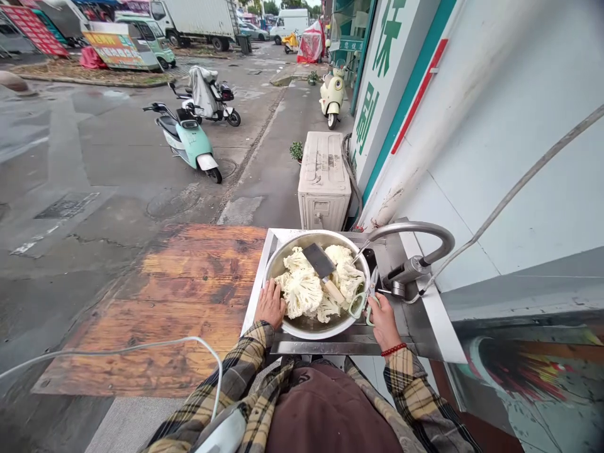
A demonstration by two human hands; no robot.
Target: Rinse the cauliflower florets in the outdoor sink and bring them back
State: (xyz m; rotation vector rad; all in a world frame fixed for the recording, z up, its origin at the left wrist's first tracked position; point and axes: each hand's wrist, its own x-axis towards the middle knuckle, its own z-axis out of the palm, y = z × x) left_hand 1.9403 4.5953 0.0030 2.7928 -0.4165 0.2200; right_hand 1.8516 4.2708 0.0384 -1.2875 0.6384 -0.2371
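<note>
A steel bowl [283, 261] sits in a small metal sink and holds several white cauliflower pieces [302, 292]. A cleaver [321, 264] lies across the cauliflower, blade up and away from me. My left hand [270, 304] grips the bowl's left rim, fingers curled over the edge beside the florets. My right hand [384, 322] is at the bowl's right rim, closed on pale green scissors [362, 302]. Both sleeves are plaid.
A curved steel tap [415, 229] arches over the sink's right side, with a hose running up the wall. A wooden board [189, 296] lies left of the sink. An air-conditioner unit [323, 179] stands behind it. Scooters are parked on the wet pavement.
</note>
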